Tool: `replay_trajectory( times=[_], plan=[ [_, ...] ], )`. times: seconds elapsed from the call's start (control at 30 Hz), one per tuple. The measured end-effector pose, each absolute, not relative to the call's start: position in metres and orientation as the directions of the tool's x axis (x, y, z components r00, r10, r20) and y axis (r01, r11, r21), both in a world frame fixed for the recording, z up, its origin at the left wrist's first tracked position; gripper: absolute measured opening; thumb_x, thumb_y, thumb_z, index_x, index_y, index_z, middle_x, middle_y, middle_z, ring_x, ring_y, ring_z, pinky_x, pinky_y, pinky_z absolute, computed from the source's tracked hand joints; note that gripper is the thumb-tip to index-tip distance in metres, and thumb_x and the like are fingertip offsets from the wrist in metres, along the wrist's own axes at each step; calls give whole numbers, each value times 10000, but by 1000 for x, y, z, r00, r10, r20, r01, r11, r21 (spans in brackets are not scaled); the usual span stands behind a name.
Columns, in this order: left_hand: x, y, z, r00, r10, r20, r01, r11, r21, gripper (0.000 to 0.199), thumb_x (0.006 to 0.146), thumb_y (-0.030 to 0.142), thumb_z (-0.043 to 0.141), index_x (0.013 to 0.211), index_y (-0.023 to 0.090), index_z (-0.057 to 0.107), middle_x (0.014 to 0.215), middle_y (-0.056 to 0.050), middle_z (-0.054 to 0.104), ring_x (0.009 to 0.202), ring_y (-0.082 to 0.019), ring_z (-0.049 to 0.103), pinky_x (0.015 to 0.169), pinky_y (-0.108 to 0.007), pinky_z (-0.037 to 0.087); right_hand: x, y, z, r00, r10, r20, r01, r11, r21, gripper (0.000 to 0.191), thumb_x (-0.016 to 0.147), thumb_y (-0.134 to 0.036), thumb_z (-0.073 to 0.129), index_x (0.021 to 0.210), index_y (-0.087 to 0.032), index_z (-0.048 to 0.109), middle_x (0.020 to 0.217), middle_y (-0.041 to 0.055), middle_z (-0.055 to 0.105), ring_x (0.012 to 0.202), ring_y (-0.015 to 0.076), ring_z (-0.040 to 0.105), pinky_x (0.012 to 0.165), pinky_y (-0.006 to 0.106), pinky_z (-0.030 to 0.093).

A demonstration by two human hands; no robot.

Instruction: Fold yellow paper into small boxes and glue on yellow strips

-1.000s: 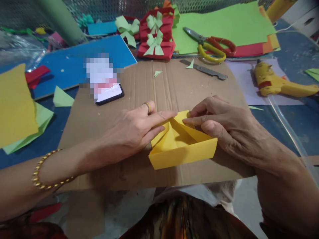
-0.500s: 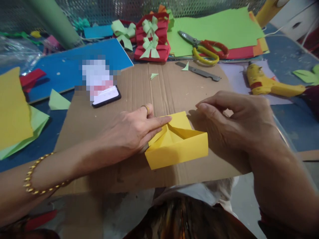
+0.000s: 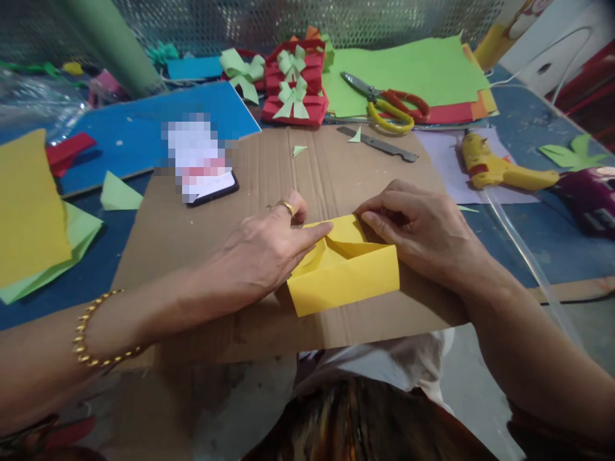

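A yellow folded-paper box [image 3: 346, 282] rests on the brown cardboard sheet [image 3: 202, 240]. Its near wall stands up, and inside it slanting folds meet a flap at the back. My left hand [image 3: 262, 250], wearing a gold ring and bead bracelet, grips the box at its left side, one finger stretched along the back flap. At the far right corner, the thumb and fingers of my right hand [image 3: 420, 230] are pinched together on the paper's edge. That hand hides part of the corner.
Beyond the box lie a phone [image 3: 214, 182], a cutter blade [image 3: 379, 144] and scissors [image 3: 391, 109]. Red folded pieces with pale green bows [image 3: 294, 96] stand at the back. A yellow glue gun [image 3: 509, 169] with a clear glue stick is at right, green sheets [image 3: 398, 70] behind.
My right hand has moved left and down to the box's far right corner and now pinches it. My left hand stays on the box. The view has shifted slightly.
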State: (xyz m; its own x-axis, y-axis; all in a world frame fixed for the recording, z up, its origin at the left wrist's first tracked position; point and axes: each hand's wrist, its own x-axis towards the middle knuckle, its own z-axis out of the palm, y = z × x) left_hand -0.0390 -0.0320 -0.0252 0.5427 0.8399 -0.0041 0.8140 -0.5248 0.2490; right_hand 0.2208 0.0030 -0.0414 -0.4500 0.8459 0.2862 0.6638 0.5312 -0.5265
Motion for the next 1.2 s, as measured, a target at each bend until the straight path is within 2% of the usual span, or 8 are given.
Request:
replay_trajectory(
  times=[0.17,0.3,0.53,0.67,0.9,1.03,1.2],
  plan=[
    [-41,-32,-29,549,835,26,810,-539,230,432,1081,332,457,1393,266,748,1198,-103,661,703,-148,575,645,-280,441,223,19,-37,-438,866,242,696,497,-519,138,953,-305,679,869,-279,785,858,48,769,789,234,690,693,360,494],
    [-42,-31,-34,560,825,74,797,-561,224,434,1075,317,449,1387,249,744,1177,-107,666,723,-154,601,635,-269,435,214,18,-36,-427,886,180,711,452,-538,74,899,-318,740,867,-253,755,815,41,750,742,214,657,640,337,449],
    [-41,-32,-36,566,819,94,789,-571,228,423,1077,281,440,1370,245,742,1168,-95,672,764,-151,628,696,-268,495,211,22,-36,-424,902,87,698,386,-603,131,807,-317,818,807,-243,710,658,-9,669,639,176,614,574,304,431],
    [-41,-32,-36,556,828,75,796,-556,241,416,1092,276,438,1392,260,726,1252,-102,673,816,-166,658,745,-285,514,207,23,-32,-416,908,43,684,344,-643,166,786,-269,831,778,-233,669,663,-19,663,643,165,622,596,301,448],
    [-40,-32,-34,558,829,42,796,-549,256,422,1080,234,458,1428,281,691,1297,-103,665,913,-196,679,769,-282,502,203,11,-34,-385,916,110,642,352,-681,126,807,-200,788,852,-235,676,723,-23,689,658,159,626,609,300,454],
    [-40,-33,-31,563,825,41,793,-554,255,431,1079,256,441,1419,288,704,1254,-91,672,919,-194,667,758,-273,486,209,3,-38,-393,913,108,644,357,-677,153,877,-339,802,808,-241,705,680,-13,667,642,174,618,595,311,450],
    [-41,-33,-33,549,835,30,791,-531,306,414,1064,277,471,1392,294,722,1245,-84,679,880,-197,665,732,-278,477,212,-7,-40,-369,903,221,642,420,-642,255,943,-476,779,839,-248,730,771,21,719,683,186,623,620,321,459]
  ],
)
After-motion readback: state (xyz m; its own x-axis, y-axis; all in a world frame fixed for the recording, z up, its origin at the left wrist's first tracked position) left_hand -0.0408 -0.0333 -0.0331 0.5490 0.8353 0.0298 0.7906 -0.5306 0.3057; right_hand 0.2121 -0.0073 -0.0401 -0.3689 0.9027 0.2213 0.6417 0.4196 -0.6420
